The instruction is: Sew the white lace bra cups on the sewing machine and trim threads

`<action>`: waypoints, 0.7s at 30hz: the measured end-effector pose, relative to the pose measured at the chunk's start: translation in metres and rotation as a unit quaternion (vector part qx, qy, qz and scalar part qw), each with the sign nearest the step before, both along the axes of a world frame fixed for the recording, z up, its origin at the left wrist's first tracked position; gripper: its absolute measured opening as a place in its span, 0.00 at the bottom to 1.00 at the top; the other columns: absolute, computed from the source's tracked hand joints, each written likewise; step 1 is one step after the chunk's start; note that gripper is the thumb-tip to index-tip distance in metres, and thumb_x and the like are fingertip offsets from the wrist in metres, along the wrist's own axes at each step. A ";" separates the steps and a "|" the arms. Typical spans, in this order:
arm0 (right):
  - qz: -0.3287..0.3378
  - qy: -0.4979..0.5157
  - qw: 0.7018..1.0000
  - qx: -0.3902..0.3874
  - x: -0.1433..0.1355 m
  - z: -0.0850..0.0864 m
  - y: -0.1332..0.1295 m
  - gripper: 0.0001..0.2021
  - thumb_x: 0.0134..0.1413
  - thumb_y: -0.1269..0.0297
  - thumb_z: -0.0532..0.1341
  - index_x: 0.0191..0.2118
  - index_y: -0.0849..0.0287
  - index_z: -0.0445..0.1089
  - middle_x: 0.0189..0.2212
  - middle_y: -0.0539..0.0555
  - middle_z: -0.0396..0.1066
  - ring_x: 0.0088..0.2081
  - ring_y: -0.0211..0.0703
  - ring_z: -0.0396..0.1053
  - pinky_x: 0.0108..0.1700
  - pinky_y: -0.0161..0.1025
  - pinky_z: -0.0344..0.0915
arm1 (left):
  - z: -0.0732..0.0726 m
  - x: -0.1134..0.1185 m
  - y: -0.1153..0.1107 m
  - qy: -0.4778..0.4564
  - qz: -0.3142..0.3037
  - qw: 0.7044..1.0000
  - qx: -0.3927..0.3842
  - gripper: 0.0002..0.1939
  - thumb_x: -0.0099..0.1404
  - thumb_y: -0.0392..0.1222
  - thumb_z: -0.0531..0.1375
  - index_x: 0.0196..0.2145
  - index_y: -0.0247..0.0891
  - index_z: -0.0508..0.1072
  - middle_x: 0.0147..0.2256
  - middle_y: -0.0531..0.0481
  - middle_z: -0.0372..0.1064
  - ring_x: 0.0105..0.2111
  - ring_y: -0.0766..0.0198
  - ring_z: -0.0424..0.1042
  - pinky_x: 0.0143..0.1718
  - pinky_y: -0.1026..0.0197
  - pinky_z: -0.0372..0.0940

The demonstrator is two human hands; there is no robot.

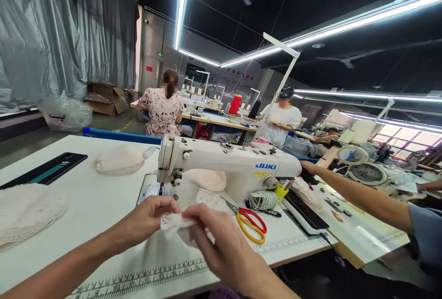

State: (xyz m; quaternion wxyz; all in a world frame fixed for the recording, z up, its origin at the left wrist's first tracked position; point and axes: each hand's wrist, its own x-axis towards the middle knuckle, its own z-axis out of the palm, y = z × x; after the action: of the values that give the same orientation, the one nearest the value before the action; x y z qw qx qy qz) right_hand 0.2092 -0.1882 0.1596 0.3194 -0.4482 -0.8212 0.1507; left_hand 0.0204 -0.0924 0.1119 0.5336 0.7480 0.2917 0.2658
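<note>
left hand (140, 223): grip pressed together, pinching left end of lace-edged cloth
lace-edged cloth (170, 222): pale, bunched; between both hands, above front of bench (113, 193), near sewing machine (214, 158)
handling: likely very light, soft, limp; slides and crumples easily; openwork edge probably snags or stretches if pulled
hold points: best at both ends of the edge, fingertips flat, light tension; avoid tugging lace holes
right hand (231, 248): grip pinching right part of cloth, thumb against fingers; exact contact partly hidden
plastic bin (65, 123): floor, far left; heaped with clear plastic bags
cardboard boxes (103, 107): beside bin, flaps open; contents unclear
yellow cup (282, 192): bench, right of coiled cord (263, 200); slim tools upright inside, types unclear
</note>
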 end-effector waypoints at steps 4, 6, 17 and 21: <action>0.075 -0.016 0.993 -0.087 -0.014 -0.018 0.022 0.08 0.61 0.65 0.58 0.46 0.52 0.66 0.38 0.49 0.73 0.41 0.40 0.70 0.47 0.35 0.61 | -0.025 -0.041 0.026 0.063 0.044 0.995 0.070 0.10 0.57 0.46 0.56 0.25 0.39 0.73 0.48 0.45 0.68 0.50 0.51 0.65 0.50 0.57 0.58; 0.022 -0.022 0.996 -0.081 -0.015 -0.040 0.043 0.06 0.63 0.65 0.56 0.44 0.54 0.67 0.36 0.50 0.74 0.38 0.40 0.70 0.45 0.36 0.62 | -0.039 -0.059 0.034 0.112 0.103 0.984 0.093 0.14 0.60 0.46 0.52 0.35 0.40 0.74 0.51 0.43 0.63 0.52 0.49 0.62 0.52 0.53 0.56; 0.033 -0.106 0.992 -0.062 -0.027 -0.094 0.117 0.22 0.48 0.58 0.69 0.48 0.57 0.65 0.52 0.60 0.64 0.51 0.55 0.61 0.49 0.51 0.59 | -0.062 -0.033 0.029 0.257 0.207 0.936 0.123 0.01 0.54 0.39 0.53 0.27 0.42 0.62 0.29 0.52 0.63 0.35 0.54 0.64 0.36 0.57 0.57; 0.078 -0.028 0.993 -0.081 -0.029 -0.097 0.122 0.12 0.55 0.63 0.64 0.45 0.54 0.68 0.46 0.54 0.69 0.48 0.48 0.62 0.49 0.46 0.56 | -0.060 -0.032 0.031 0.233 0.172 0.950 0.117 0.05 0.61 0.41 0.47 0.28 0.42 0.60 0.32 0.53 0.64 0.35 0.59 0.65 0.36 0.61 0.59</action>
State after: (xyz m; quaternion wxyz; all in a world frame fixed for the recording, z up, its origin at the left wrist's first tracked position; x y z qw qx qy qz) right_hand 0.1804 -0.0666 0.0630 0.2463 -0.4113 -0.8473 0.2286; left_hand -0.0112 -0.0613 0.0520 0.3057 0.7849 0.4988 0.2043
